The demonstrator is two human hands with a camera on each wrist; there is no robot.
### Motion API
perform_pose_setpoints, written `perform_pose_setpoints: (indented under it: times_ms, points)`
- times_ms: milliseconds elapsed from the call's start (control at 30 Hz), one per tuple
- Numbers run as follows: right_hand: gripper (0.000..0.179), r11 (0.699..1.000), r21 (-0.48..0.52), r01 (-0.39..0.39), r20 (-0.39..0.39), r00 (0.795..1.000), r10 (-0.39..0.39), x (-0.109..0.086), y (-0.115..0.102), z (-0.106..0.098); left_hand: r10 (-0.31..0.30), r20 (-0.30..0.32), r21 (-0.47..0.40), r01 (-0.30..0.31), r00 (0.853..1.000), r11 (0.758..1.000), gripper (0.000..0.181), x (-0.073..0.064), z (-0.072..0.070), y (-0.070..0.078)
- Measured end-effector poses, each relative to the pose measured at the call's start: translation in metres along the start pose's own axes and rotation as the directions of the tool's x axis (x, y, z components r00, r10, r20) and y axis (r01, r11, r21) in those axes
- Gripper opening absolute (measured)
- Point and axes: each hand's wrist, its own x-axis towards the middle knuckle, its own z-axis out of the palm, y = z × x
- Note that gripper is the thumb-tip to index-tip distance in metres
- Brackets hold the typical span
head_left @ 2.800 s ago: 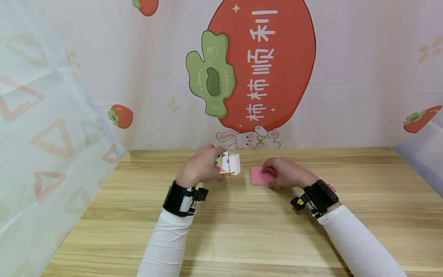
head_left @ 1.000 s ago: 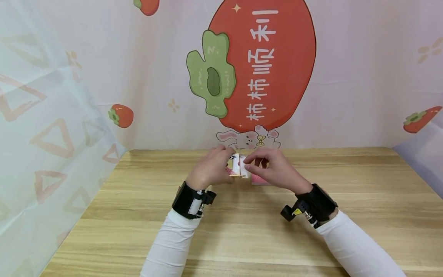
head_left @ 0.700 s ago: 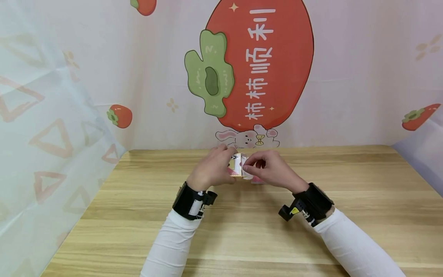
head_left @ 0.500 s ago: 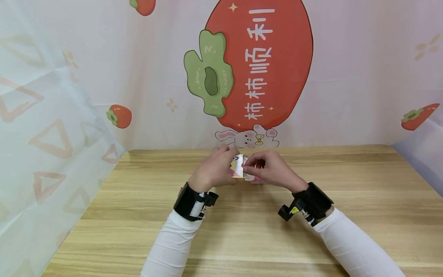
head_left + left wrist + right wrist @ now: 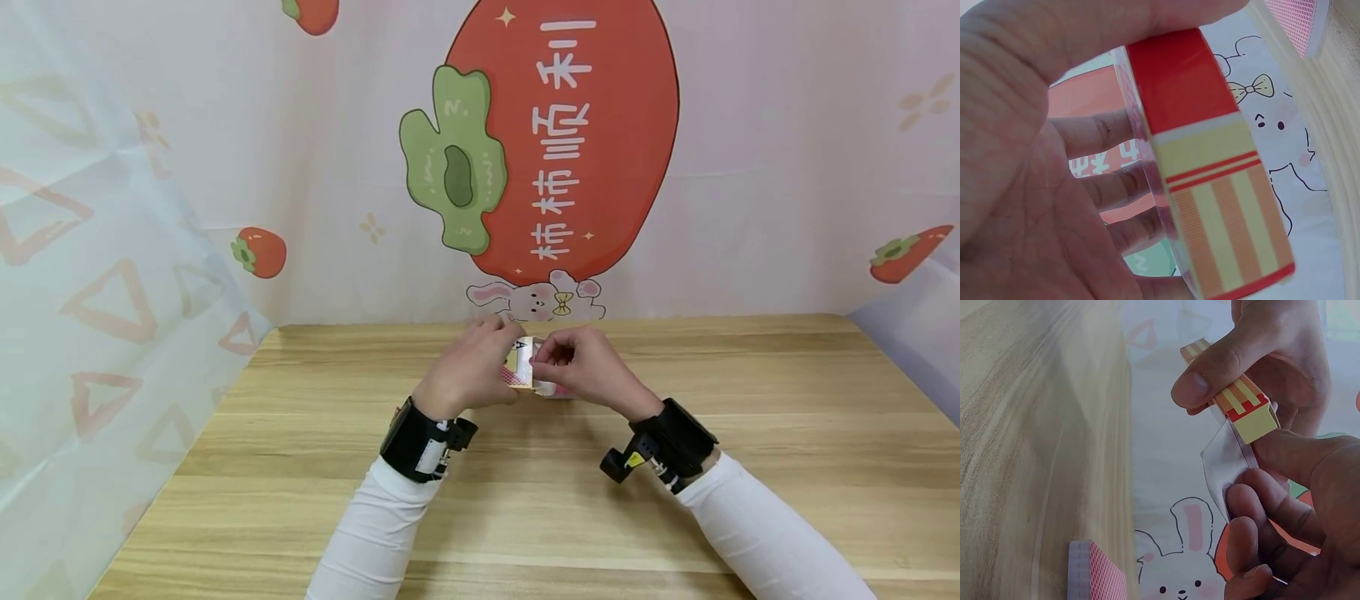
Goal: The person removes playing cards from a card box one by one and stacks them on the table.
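My left hand [image 5: 468, 367] grips a playing card box [image 5: 519, 364] by its narrow sides. Its striped red, orange and cream side [image 5: 1222, 181] fills much of the left wrist view, with the thumb over the top and fingers behind. My right hand [image 5: 592, 367] is at the box's right end, fingers curled. In the right wrist view its fingertips pinch the white flap [image 5: 1229, 462] that hangs from the cream box end [image 5: 1257, 426]. A stack of pink-backed playing cards [image 5: 1107, 575] lies on the table, mostly hidden beneath the right hand in the head view.
The wood-grain table [image 5: 525, 500] ends at a printed cloth backdrop [image 5: 750, 208] just behind the hands. A black wrist camera [image 5: 615, 464] juts inward from the right wrist, and another [image 5: 463, 432] from the left.
My right hand has left the stack of cards and come left to the box's flap. My left hand has brought the box rightward, nearer the stack.
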Motion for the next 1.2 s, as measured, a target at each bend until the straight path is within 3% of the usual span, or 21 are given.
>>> perform_pose_setpoints:
  times_ms: [800, 1000, 1200]
  points:
    - [0.020, 0.996, -0.044, -0.083, -0.026, 0.996, 0.081, -0.0021, -0.0054, 0.0014, -0.009, -0.003, -0.003, 0.009, 1.000, 1.000, 0.067, -0.0012, -0.0008, -0.0008]
    - [0.020, 0.996, -0.016, -0.091, -0.007, 0.996, 0.090, -0.0019, -0.0038, 0.0001, -0.006, -0.004, -0.003, 0.006, 1.000, 1.000, 0.069, -0.0018, -0.0019, -0.0026]
    - [0.027, 0.985, 0.049, -0.167, 0.031, 0.986, 0.165, -0.0018, -0.0031, -0.0021, -0.019, 0.002, -0.019, 0.019, 1.000, 1.000, 0.067, -0.0017, -0.0028, -0.0040]
